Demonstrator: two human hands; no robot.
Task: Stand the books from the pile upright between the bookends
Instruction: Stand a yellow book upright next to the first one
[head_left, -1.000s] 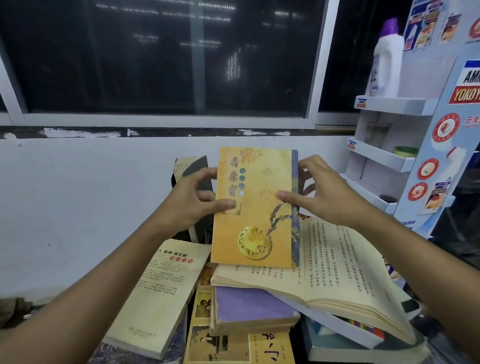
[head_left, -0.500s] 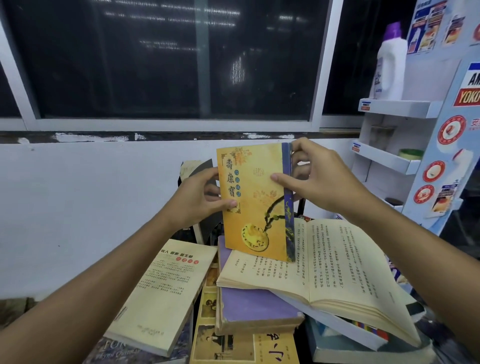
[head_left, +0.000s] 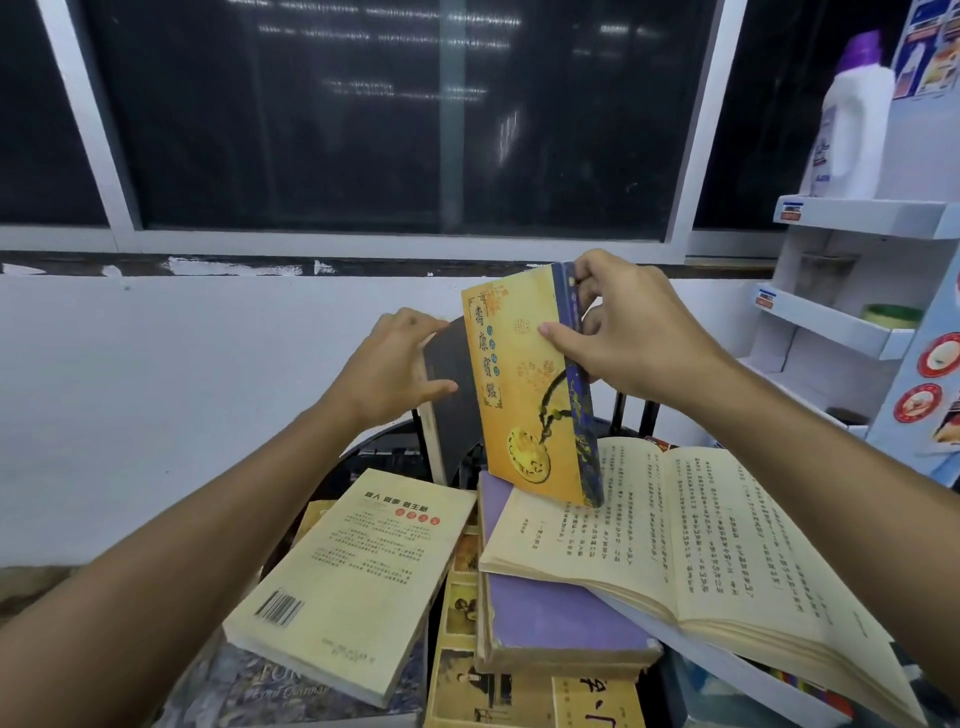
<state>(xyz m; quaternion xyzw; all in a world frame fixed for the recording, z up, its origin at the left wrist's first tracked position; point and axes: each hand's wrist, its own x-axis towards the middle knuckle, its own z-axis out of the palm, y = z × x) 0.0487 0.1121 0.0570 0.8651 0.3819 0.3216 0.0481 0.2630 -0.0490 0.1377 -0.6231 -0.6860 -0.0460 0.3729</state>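
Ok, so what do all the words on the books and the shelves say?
"壽康寶鑑": front cover of the yellow book.
"做人 做事", the rest blurred: back of the cream book.
"FOR", then cut off: blue book under it.
Big characters, cut off: bottom book.
Too small or blurred: open book pages, bottle label, shelf tags.
No words show: dark book.

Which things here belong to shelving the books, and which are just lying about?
Job: yellow book in right hand; dark book held by left hand; open book, purple book, cream book in the pile.
Lying about: white bottle, display shelf.
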